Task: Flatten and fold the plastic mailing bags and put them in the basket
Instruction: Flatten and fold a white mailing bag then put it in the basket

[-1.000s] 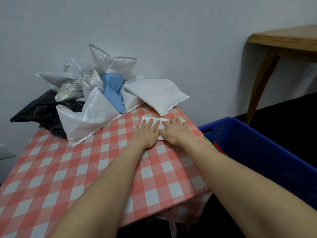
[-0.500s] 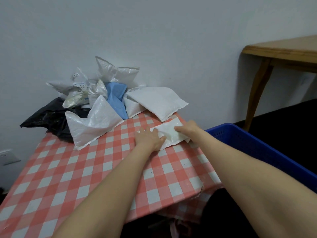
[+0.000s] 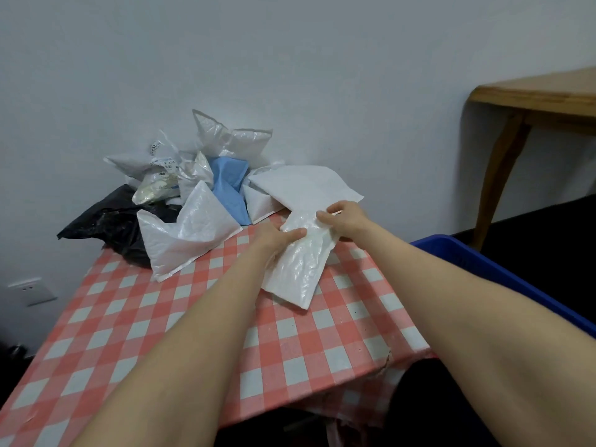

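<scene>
The left hand (image 3: 277, 235) and right hand (image 3: 345, 221) each had a pinching grip on the far end of the white mailing bag (image 3: 300, 262). Its long axis ran back toward the person over the table (image 3: 193, 317). It hung just left of the basket (image 3: 451, 250), and the right hand was the nearer one.

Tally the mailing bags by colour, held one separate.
Held white bag: 1
White or clear bags in the pile: at least 6, overlap hides some edges
Blue bag: 1
Black bag: 1
Total: at least 9
</scene>
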Demonstrator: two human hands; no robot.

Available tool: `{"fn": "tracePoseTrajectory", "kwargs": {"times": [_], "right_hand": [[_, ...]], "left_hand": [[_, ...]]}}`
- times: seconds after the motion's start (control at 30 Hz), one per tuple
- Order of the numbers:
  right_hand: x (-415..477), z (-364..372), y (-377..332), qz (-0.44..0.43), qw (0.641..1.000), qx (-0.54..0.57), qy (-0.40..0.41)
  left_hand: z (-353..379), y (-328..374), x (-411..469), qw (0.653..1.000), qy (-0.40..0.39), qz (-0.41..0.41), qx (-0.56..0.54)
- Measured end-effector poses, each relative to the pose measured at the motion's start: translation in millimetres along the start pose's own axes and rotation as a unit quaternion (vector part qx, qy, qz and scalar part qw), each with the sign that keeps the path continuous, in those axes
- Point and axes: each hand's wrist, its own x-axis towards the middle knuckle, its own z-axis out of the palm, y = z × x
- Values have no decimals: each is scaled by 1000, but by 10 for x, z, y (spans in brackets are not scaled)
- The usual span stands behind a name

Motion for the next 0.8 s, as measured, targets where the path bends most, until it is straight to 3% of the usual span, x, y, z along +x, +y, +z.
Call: {"fn": "tracePoseTrajectory", "kwargs": {"times": [0.1,0.23,0.4,0.63,0.8], "right_hand": [[-53,38,79,71,986,142,-44],[-92,52,109,128,972,192,-38],[-43,57,136,112,981,155,-33],[-80,40,186,130,980,115,-92],[-37,136,287,121,981,145,-46]], "left_hand": [[73,-48,-9,993,9,-18,-115],[115,-34,-23,989,-1,-28,-148],[49,-20,-7,978,-70,-57,-186],[160,-77,125,978,31,-18,-203],[235,-145,189,980,45,-29,-193]]}}
